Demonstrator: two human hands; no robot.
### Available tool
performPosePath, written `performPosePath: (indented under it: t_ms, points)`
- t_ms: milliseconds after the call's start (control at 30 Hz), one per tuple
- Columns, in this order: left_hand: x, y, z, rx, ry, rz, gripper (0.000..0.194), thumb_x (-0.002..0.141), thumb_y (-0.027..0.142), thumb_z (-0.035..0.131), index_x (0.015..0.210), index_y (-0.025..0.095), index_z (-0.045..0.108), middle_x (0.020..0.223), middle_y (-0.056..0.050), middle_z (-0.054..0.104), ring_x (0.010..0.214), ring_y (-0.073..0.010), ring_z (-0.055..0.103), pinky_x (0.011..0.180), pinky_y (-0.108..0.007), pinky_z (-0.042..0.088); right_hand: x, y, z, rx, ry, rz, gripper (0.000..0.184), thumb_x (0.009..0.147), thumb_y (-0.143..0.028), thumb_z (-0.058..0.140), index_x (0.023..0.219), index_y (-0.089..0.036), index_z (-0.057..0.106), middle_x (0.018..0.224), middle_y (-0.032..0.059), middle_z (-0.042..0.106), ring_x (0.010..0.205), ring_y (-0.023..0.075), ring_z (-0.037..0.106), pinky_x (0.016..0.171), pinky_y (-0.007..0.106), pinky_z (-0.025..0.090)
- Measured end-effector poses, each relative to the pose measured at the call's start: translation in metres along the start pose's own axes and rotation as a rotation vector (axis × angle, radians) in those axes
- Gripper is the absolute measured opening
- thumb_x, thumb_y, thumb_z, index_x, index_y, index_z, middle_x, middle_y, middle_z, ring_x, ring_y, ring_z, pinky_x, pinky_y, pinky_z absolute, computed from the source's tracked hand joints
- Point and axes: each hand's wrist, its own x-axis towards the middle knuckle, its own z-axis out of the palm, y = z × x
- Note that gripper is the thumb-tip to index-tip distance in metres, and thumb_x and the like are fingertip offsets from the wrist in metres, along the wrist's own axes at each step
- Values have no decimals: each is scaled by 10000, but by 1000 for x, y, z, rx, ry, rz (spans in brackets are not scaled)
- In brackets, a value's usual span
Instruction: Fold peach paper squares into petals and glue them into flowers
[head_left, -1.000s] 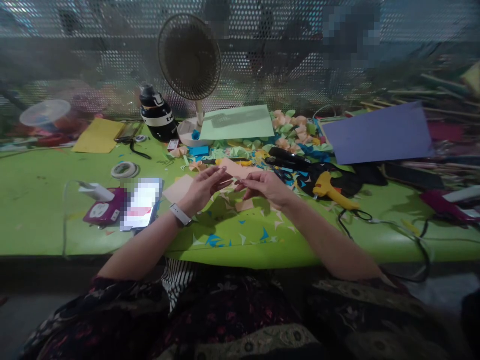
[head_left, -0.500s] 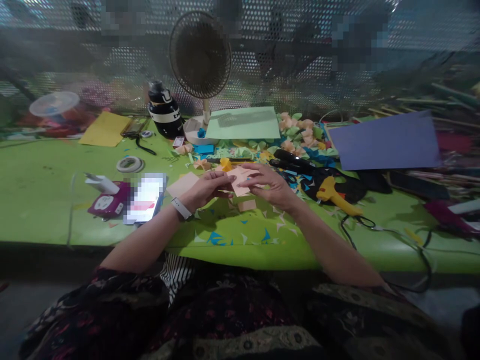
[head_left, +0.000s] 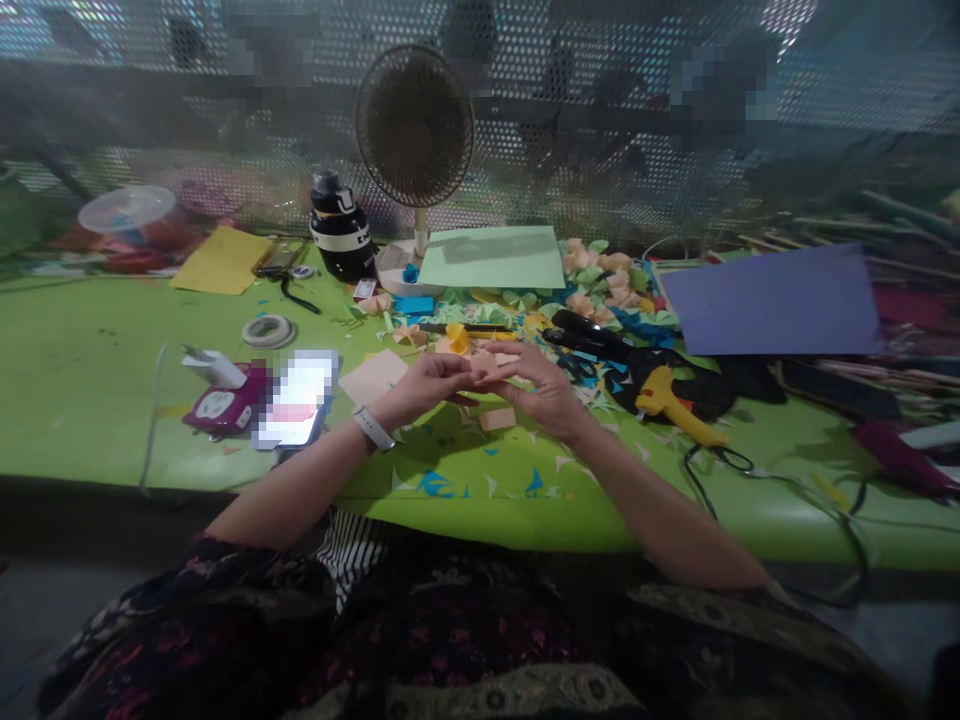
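Between both hands, just above the green tabletop, is a small piece of peach paper [head_left: 486,362], partly covered by the fingers. My left hand [head_left: 429,385], below a white wristband, pinches its near left edge. My right hand [head_left: 541,390] grips the paper from the right, thumb and fingers closed around it. Under the hands lies another small peach paper piece [head_left: 497,419]. A larger peach sheet [head_left: 373,378] rests beside my left hand. Blue and pale paper scraps [head_left: 442,484] are scattered near the table's front edge.
A lit phone [head_left: 298,398] and a purple power socket [head_left: 229,400] lie left. A yellow glue gun [head_left: 679,408] with a cable is right. Behind stand a fan [head_left: 415,125], a black bottle [head_left: 341,240], a mint sheet [head_left: 491,257], paper flowers [head_left: 600,275] and a purple sheet [head_left: 772,300].
The peach paper has tilted and now shows less of its face between my fingers. My hands have come closer together around it. The whole view has shifted slightly.
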Motion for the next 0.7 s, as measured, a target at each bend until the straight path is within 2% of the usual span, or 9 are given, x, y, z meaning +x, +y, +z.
performPosePath:
  t_ms: [100,233,300,400,500,700]
  points:
    - [-1,2,4,10,-34,39,368,694,473,826,770,131,712,826,-69,729,786,-163,699,706,-283,600,-1,-4,6,100,94,161,304,823,-531,702,797,-228,696,1225,97,637,1168,247,598,986,430,508]
    - [-4,5,7,28,-39,65,311,737,440,799,773,142,719,842,-61,732,809,-160,702,724,-287,609,-2,-5,9,263,57,325,366,827,-569,677,800,-206,637,915,57,667,843,188,655,802,365,569]
    - [-5,5,7,27,-51,66,275,767,409,780,849,149,741,910,-72,743,875,-179,707,750,-301,611,-1,-4,9,234,75,322,378,813,-577,686,781,-206,618,789,21,634,751,166,624,760,342,560]
    - [-6,4,7,7,-57,57,261,801,366,748,958,157,756,1045,-105,746,985,-222,702,769,-319,609,0,-3,7,162,109,316,428,781,-623,687,749,-207,592,735,8,606,693,156,589,688,318,537]
    - [-6,1,6,-27,-46,58,252,821,374,722,944,159,765,1075,-125,747,1030,-254,695,767,-339,611,0,-3,6,158,92,327,448,771,-646,683,765,-205,602,749,17,626,699,161,607,694,320,542]
    - [-7,0,6,14,-63,39,377,843,472,691,1010,139,751,1119,-145,740,1098,-287,678,816,-387,612,-1,-1,7,199,77,296,435,772,-629,700,791,-199,636,804,35,674,736,175,664,738,335,581]
